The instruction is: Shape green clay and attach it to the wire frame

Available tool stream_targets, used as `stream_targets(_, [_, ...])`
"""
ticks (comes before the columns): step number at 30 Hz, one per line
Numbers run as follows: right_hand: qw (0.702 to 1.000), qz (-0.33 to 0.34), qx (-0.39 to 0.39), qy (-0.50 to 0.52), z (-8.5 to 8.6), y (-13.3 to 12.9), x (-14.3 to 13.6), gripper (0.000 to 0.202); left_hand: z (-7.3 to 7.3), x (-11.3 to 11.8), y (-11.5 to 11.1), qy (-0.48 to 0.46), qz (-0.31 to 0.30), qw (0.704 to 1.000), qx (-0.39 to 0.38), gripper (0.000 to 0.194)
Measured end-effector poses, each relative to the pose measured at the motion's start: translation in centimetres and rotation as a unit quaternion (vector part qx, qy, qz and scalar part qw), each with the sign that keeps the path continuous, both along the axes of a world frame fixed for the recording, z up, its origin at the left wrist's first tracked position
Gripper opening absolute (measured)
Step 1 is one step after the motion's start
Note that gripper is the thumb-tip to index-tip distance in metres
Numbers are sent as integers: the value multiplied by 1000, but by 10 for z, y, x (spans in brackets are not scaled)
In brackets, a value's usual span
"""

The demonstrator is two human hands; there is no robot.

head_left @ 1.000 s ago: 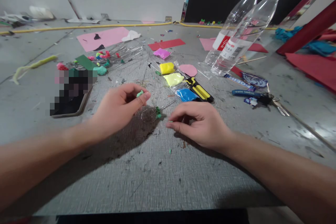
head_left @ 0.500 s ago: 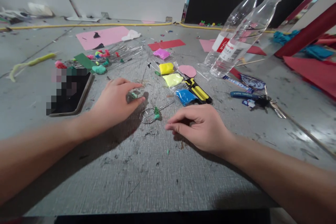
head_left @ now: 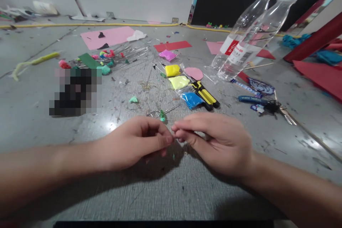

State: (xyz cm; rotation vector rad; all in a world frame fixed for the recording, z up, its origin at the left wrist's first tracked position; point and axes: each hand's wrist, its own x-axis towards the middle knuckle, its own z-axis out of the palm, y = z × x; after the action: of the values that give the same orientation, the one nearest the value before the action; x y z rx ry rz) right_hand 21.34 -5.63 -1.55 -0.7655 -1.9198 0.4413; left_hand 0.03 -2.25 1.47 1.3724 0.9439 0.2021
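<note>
My left hand (head_left: 141,142) is closed, thumb and fingers pinched together near the middle of the table. Facing it, my right hand (head_left: 213,140) is closed too, its fingertips almost touching the left ones. Whatever the fingers hold, if anything, is too small to make out. Just beyond them lies a twisted wire loop (head_left: 154,113) with a straight stem, partly hidden by my left hand. Green clay (head_left: 162,115) sits on the wire where loop and stem meet. A loose lump of light green clay (head_left: 133,99) rests farther back on the left.
Packets of blue (head_left: 191,100), pale yellow and yellow clay lie beyond my right hand, beside yellow-black pliers (head_left: 204,95). Two clear plastic bottles (head_left: 242,57) stand at the back right. A blurred-out dark phone (head_left: 74,94) lies at left, below a bundle of wires (head_left: 128,55).
My left hand has left the light green clay lump and come right and nearer, closing up beside my right hand. The right hand stays pinched. The view has shifted slightly.
</note>
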Motion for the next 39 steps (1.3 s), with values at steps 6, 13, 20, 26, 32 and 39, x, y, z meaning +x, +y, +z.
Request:
stream_targets(6, [998,56,-3,-16,-6,-1,-5,9,-7,1,6,-78,11,994,-81,15])
stream_targets(13, [995,93,-17,-9,-9,4,-4,20,-12,2,5,-123,53,984,-120,16])
stream_targets(20, [993,89,-61,36,-9,4,-6,19,-9,1,3,-92,56,988,-108,13])
stream_targets(26, [974,110,-187,66,-2,4,-8,9,1,-1,-1,-2,24,999,-46,9])
stream_targets(32, [911,174,-344,145,-4,3,-10,13,2,-1,-9,16,5,1000,-10,12])
stream_targets(39, [820,215,-477,230,-7,3,-12,17,1,-1,-14,17,-4,1000,23,16])
